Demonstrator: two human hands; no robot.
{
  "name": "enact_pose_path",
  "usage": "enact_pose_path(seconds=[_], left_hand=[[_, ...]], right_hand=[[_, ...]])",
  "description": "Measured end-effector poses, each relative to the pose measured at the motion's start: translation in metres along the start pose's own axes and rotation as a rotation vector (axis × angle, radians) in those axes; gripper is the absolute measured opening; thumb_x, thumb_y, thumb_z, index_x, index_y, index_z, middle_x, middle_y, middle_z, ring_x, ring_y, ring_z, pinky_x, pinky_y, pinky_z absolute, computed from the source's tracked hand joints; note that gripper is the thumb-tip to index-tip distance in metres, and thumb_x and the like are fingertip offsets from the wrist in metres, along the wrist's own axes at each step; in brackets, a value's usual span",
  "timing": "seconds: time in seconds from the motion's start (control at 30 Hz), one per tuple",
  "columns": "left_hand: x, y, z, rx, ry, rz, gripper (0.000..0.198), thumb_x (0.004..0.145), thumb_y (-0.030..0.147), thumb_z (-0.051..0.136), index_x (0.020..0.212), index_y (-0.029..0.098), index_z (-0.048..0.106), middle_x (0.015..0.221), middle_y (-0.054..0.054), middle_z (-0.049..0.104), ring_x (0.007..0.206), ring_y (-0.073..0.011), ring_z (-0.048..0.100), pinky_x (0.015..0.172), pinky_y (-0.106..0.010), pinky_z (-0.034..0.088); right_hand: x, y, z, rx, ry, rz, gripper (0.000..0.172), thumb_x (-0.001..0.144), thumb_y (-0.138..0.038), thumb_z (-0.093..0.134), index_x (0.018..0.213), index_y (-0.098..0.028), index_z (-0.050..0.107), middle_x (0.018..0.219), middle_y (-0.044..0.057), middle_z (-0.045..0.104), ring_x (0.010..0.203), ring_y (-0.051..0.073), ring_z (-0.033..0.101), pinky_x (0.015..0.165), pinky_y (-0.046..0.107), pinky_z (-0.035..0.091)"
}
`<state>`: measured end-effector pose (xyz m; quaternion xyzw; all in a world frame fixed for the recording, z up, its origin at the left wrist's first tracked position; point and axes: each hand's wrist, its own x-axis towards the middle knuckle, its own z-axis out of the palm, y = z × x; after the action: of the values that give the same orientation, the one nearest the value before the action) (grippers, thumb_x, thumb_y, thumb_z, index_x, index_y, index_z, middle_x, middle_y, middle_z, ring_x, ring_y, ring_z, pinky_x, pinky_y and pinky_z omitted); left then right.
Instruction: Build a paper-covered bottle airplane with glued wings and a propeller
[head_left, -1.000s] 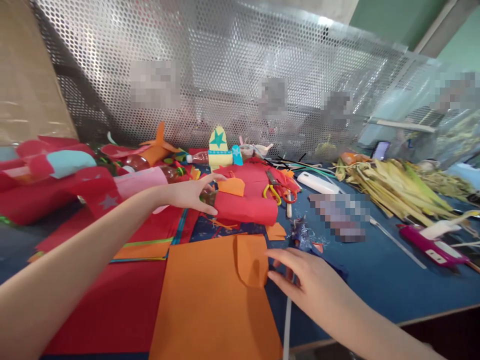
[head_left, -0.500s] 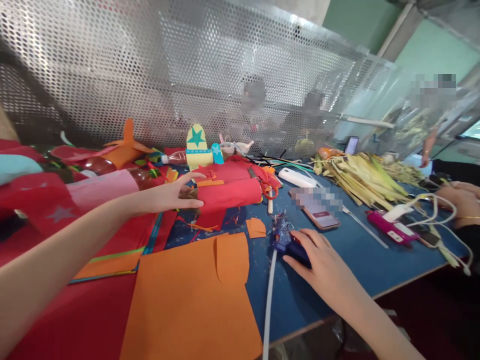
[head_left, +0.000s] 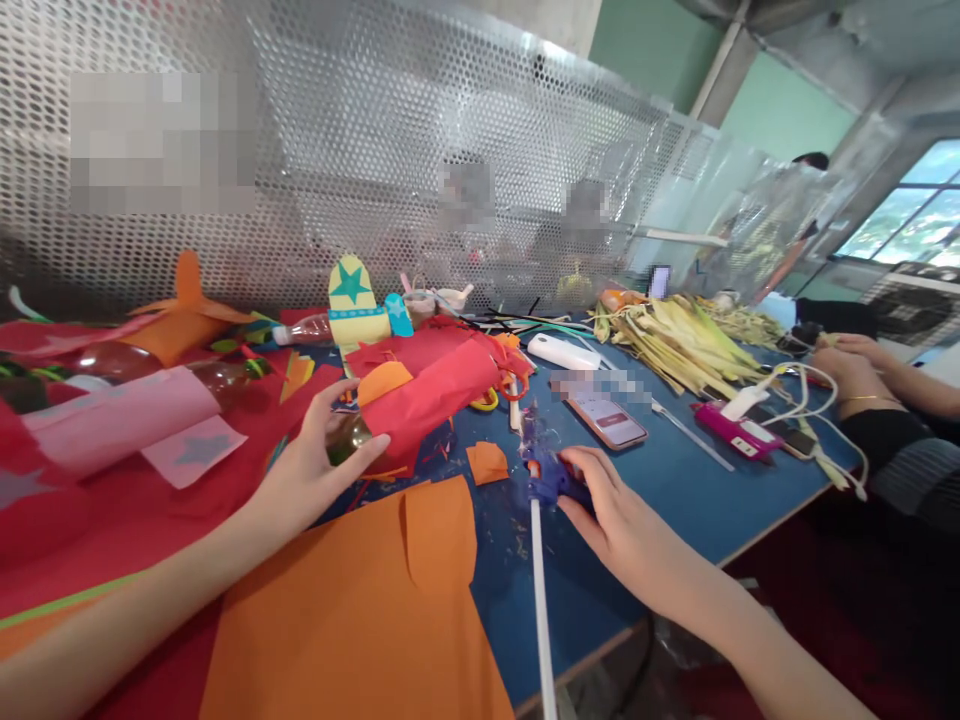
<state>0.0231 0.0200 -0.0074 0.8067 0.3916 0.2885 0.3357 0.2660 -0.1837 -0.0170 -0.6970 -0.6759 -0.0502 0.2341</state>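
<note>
My left hand (head_left: 315,465) curls round the clear end of a plastic bottle (head_left: 439,395) wrapped in red paper. A rounded orange paper piece (head_left: 384,380) sits on the wrap near my fingers. My right hand (head_left: 626,520) is closed on the handle of a blue glue gun (head_left: 551,478) lying low over the table. From the gun's back a long white glue stick (head_left: 541,610) sticks out towards me. A small orange paper scrap (head_left: 489,463) lies between the bottle and the gun. Large orange sheets (head_left: 352,610) spread below my left hand.
Orange-handled scissors (head_left: 514,385) lie behind the bottle. A phone (head_left: 611,415), a magenta power strip (head_left: 739,430) and dried husks (head_left: 675,345) are to the right. A co-worker's hands (head_left: 862,365) are at the far right. Pink-wrapped bottle (head_left: 127,415) lies left; perforated metal panel (head_left: 375,150) stands behind.
My left hand has taken hold of the red-wrapped bottle and tilted it, and the orange piece now shows on top. My right hand has closed round the glue gun. The view has swung right.
</note>
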Motion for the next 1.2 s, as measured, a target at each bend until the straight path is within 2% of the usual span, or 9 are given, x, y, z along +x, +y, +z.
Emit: enact_pose_path(seconds=[0.13,0.27,0.43,0.57,0.67,0.8,1.0,1.2], left_hand=[[0.003,-0.007,0.003,0.055,-0.011,0.008,0.067,0.083,0.055,0.051,0.136,0.024,0.024,0.110,-0.007,0.058,0.113,-0.0291,0.054,0.099,-0.040,0.040],[0.004,-0.014,0.006,0.028,0.011,0.017,0.064,0.085,0.056,0.047,0.135,0.021,0.026,0.092,-0.004,0.059,0.092,-0.0265,0.061,0.087,-0.041,0.046],[-0.001,-0.014,0.009,0.034,0.026,0.043,0.058,0.086,0.047,0.047,0.133,0.017,0.029,0.083,-0.002,0.057,0.082,-0.0218,0.062,0.082,-0.037,0.048],[-0.006,-0.013,0.009,0.020,-0.012,0.081,0.056,0.088,0.045,0.047,0.133,0.019,0.027,0.097,-0.007,0.063,0.089,-0.0227,0.063,0.083,-0.037,0.047],[-0.009,-0.013,0.009,0.014,-0.034,0.112,0.059,0.088,0.047,0.047,0.135,0.018,0.026,0.110,-0.012,0.063,0.098,-0.0257,0.063,0.085,-0.039,0.046],[-0.011,-0.012,0.010,0.062,-0.038,0.120,0.058,0.088,0.048,0.047,0.134,0.018,0.030,0.107,-0.013,0.065,0.101,-0.0292,0.062,0.084,-0.040,0.046],[-0.011,-0.011,0.010,0.094,-0.039,0.139,0.057,0.089,0.049,0.045,0.134,0.018,0.030,0.095,-0.008,0.065,0.087,-0.0260,0.064,0.076,-0.035,0.046],[-0.012,-0.011,0.009,0.121,-0.062,0.175,0.054,0.091,0.049,0.043,0.133,0.018,0.031,0.083,-0.004,0.061,0.071,-0.0219,0.060,0.066,-0.031,0.043]], right_hand=[[0.005,-0.019,0.001,0.180,-0.001,-0.057,0.034,0.092,-0.019,0.041,0.124,-0.018,0.029,0.115,0.015,0.047,0.092,0.020,0.062,0.080,0.036,0.055],[0.007,-0.033,0.016,0.210,-0.041,-0.095,0.048,0.076,-0.014,0.057,0.118,-0.018,0.035,0.113,0.013,0.048,0.088,0.022,0.062,0.076,0.036,0.056],[0.006,-0.045,0.028,0.111,-0.053,-0.223,0.049,0.068,0.000,0.044,0.112,-0.020,0.039,0.108,0.011,0.054,0.082,0.022,0.065,0.064,0.034,0.058],[0.007,-0.052,0.035,-0.059,0.025,-0.402,0.045,0.072,-0.003,0.039,0.116,-0.013,0.040,0.104,0.017,0.060,0.085,0.027,0.068,0.063,0.037,0.060],[0.008,-0.053,0.042,-0.093,0.022,-0.482,0.043,0.074,-0.003,0.038,0.116,-0.013,0.042,0.103,0.017,0.062,0.088,0.027,0.068,0.066,0.036,0.060],[0.007,-0.050,0.043,-0.044,-0.017,-0.455,0.044,0.074,-0.004,0.037,0.117,-0.015,0.041,0.103,0.015,0.063,0.090,0.025,0.068,0.070,0.035,0.060],[0.007,-0.051,0.040,-0.055,-0.043,-0.450,0.044,0.075,-0.005,0.037,0.117,-0.016,0.039,0.102,0.014,0.062,0.086,0.025,0.068,0.069,0.034,0.060],[0.006,-0.051,0.043,-0.067,-0.079,-0.461,0.043,0.075,-0.004,0.038,0.117,-0.014,0.039,0.104,0.016,0.060,0.088,0.026,0.067,0.069,0.036,0.060]])
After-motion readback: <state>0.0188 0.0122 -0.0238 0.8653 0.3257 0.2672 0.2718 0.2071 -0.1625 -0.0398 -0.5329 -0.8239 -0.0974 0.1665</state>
